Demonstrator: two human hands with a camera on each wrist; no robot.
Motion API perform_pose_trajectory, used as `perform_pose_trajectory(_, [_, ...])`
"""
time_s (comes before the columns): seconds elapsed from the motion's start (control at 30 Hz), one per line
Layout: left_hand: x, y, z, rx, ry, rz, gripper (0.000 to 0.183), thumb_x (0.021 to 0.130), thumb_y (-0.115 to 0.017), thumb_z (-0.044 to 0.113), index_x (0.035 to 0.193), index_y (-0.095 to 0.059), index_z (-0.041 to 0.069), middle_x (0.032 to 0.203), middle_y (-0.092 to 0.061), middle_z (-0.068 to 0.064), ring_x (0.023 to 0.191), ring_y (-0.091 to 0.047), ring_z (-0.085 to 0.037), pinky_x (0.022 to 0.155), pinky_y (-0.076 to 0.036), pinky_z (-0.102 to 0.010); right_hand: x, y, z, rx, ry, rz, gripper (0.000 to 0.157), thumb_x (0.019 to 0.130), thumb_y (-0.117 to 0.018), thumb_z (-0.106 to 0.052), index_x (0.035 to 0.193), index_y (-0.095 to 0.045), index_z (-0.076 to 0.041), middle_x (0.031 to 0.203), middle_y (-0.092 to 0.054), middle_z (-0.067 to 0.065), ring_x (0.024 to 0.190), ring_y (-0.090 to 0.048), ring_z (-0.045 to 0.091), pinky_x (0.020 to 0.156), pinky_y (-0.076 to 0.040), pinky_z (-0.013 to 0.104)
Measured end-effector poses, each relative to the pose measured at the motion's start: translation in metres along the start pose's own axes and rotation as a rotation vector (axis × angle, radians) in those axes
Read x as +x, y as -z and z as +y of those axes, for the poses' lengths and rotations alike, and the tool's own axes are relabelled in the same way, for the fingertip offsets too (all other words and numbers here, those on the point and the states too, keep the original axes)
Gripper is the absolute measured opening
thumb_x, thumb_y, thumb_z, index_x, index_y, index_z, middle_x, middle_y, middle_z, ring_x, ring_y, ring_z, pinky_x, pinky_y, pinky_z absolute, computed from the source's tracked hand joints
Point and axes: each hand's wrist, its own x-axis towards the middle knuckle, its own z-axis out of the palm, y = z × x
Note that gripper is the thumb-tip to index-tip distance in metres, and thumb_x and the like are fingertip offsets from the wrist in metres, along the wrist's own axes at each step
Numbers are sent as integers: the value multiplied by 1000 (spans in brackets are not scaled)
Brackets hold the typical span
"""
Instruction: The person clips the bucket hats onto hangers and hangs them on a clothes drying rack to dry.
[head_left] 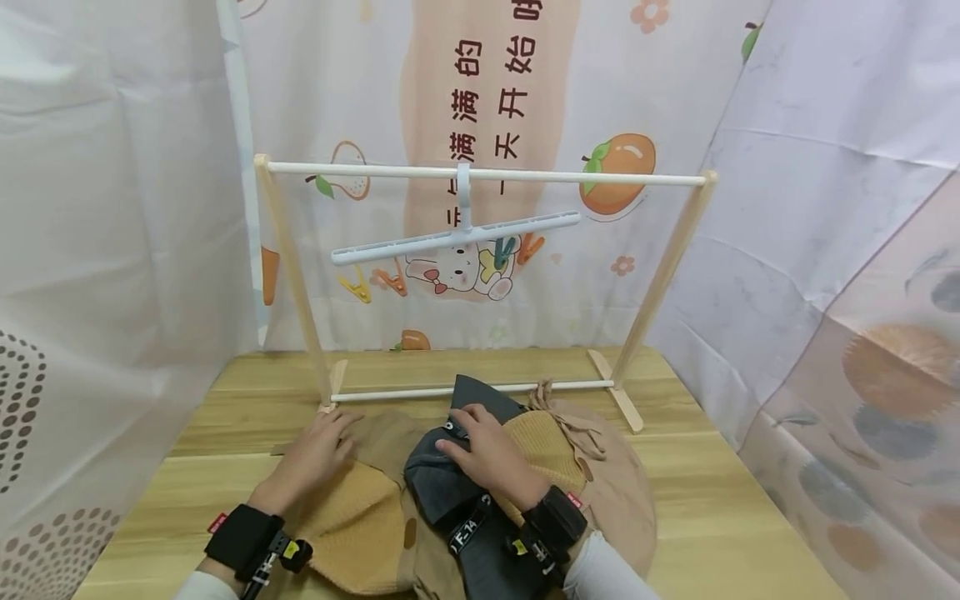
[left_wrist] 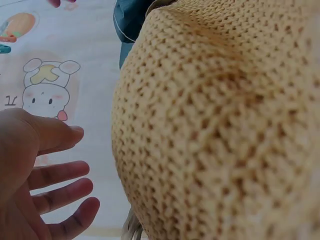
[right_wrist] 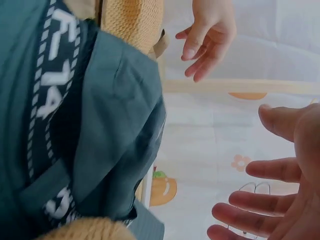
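A pile of hats lies on the table in the head view. On its left is a yellow woven hat [head_left: 360, 529] with tan cloth at its edge; the weave [left_wrist: 200, 125] fills much of the left wrist view. In the middle lies a dark blue-grey cloth hat [head_left: 438, 475] with a white-lettered band [right_wrist: 52, 75]. Another yellow woven piece [head_left: 547, 450] with a wide tan brim [head_left: 622, 492] lies to the right. My left hand [head_left: 318, 454] is over the left hat, fingers spread and holding nothing. Above the dark hat is my right hand [head_left: 491, 454], its fingers loosely extended, gripping nothing.
Behind the hats stands a wooden rack [head_left: 660, 283] with a white top rail [head_left: 375, 171]. A pale blue hanger [head_left: 457, 237] hangs from it, tilted, with yellow, orange and teal clips. Printed curtains surround the wooden table [head_left: 720, 508].
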Motion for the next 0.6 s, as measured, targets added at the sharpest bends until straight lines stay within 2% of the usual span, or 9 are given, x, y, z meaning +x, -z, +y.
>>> perform_pose_trajectory(0.1, [-1,1,-1,6,0,11,39,84,-65,5,122,-57,4,118,-60,-16,109,-53,-37,91,-45,-55,4,-2,-7,5,-4,-15,54,94,-48,-48,135,-47,-13,130,-48,14,108,-54,25,83,-51,42])
perform_pose_trajectory(0.23, [-1,0,0,-12,14,-8,38,86,-63,7,123,-56,4,119,-60,-17,109,-53,-37,90,-46,-56,2,-5,-11,4,-7,-41,52,93,-49,-47,134,-48,-14,128,-49,13,110,-53,25,85,-51,43])
perform_pose_trajectory(0.43, [-1,1,-3,-44,41,-23,37,88,-63,11,124,-56,4,121,-60,-19,109,-55,-36,88,-47,-55,3,-8,-15,-2,40,-36,51,94,-49,-45,135,-47,-15,127,-51,12,111,-51,24,85,-50,42])
perform_pose_trajectory(0.6, [-4,3,-6,-51,43,-42,34,89,-62,14,121,-59,5,116,-63,-15,100,-59,-31,83,-51,-50,4,-11,-24,4,53,-70,51,93,-50,-45,135,-47,-15,127,-50,11,111,-49,25,85,-50,41])
